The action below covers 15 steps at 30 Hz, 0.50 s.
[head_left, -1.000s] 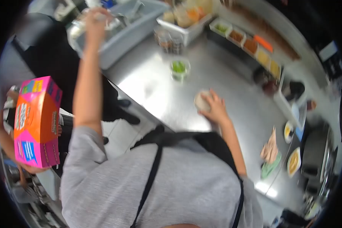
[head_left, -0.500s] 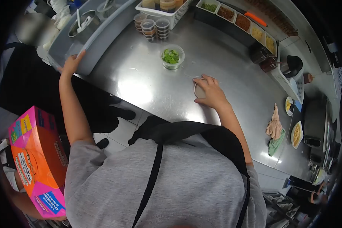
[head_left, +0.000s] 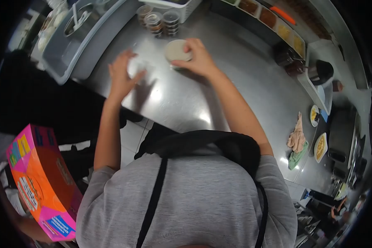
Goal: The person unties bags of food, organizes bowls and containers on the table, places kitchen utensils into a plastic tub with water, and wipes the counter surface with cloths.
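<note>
A round, pale lid (head_left: 176,50) sits over the clear tub of chopped greens, which it now mostly hides; whether it is pressed down I cannot tell. My right hand (head_left: 196,58) grips this lid by its right edge, thumb at the near side and fingers at the far side. To the left, above the steel table (head_left: 239,78), my left hand (head_left: 123,76) is open with its fingers spread, slightly blurred and holding nothing. Small lidded sauce cups (head_left: 155,25) stand in stacks just beyond the tub.
A grey bin (head_left: 76,56) with a metal pot (head_left: 80,25) is at the left. Topping trays (head_left: 268,18) line the far right edge. Cloths (head_left: 296,142) and a bowl (head_left: 320,147) lie right. At lower left is an orange-pink box (head_left: 49,173), near a person in black.
My left hand has let go of the grey bin and moved right, over the table. My right hand has brought the lid left and away from me, onto the tub of greens.
</note>
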{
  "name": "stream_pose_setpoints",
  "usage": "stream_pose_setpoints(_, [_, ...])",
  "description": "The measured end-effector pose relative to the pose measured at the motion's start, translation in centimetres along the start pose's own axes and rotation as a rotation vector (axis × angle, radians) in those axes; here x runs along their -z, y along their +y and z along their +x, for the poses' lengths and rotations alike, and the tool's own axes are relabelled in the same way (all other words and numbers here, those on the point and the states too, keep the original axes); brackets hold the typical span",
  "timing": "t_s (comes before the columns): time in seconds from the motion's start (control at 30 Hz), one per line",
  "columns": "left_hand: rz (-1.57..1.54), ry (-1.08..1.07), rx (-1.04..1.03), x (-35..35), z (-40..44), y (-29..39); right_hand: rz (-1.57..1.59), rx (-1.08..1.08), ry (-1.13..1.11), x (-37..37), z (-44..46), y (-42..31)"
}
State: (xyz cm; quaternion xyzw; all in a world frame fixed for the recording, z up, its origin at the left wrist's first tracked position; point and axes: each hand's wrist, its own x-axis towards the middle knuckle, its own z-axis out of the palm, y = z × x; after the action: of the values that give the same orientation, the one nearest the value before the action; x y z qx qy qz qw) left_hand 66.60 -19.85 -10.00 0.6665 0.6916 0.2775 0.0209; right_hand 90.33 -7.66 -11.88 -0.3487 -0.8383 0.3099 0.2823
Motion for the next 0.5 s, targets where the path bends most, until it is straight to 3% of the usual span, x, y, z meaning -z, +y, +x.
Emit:
stream_pose_setpoints(0.1, [-0.176, -0.338, 0.006, -5.0, -0.4, 3.0, -0.276, 0.152, -0.071, -0.2, 0.8, -1.0])
stream_pose_setpoints(0.23, [-0.327, -0.379, 0.081, -7.1, -0.2, 4.7, -0.339, -0.068, -0.161, -0.2, 1.5, -3.6])
stream_pose_setpoints(0.37, [-1.002, -0.254, 0.179, -7.3, -0.6, 4.1, -0.108, -0.186, -0.071, 0.9, -0.4, -3.1])
stream_pose_setpoints(0.43, [-1.347, -0.313, 0.524, -5.0, 0.0, 7.7, 0.442, -0.115, 0.036, 2.4, -1.9, -3.0])
stream_pose_setpoints(0.5, [-2.033, -0.854, 0.321, -4.1, 1.0, 7.9, 0.312, 0.081, 0.059, 4.0, -4.8, -5.1])
